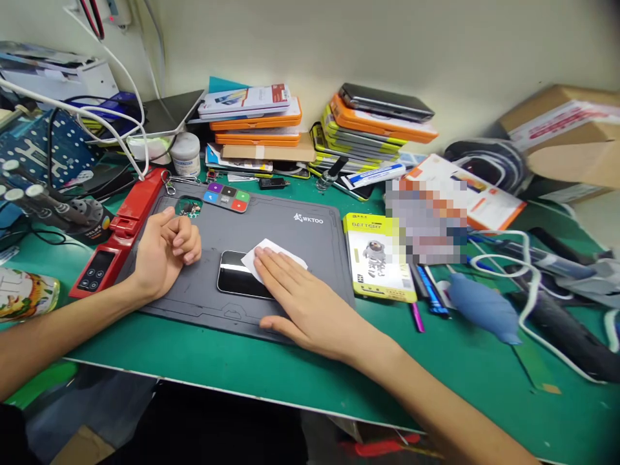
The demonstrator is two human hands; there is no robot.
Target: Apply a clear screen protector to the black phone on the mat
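A black-screened smartphone (245, 274) lies face up on a grey work mat (232, 226). Over its right part, my right hand (295, 294) lies flat, fingers stretched out, pressing a white wipe (276, 250) onto the screen. The palm hides the phone's right end. To the left of the phone, my left hand (167, 252) rests on the mat with its fingers curled in loosely, and nothing shows in them. Just beyond it are a small circuit board (190, 206) and a tray of coloured squares (227, 196).
A red device with a display (99, 268) borders the mat at left. Right of the mat lie a yellow battery pack (380, 258), a blue air blower (484, 307) and tangled cables. Stacked boxes (256, 119) line the wall. A jar (186, 155) stands at the back.
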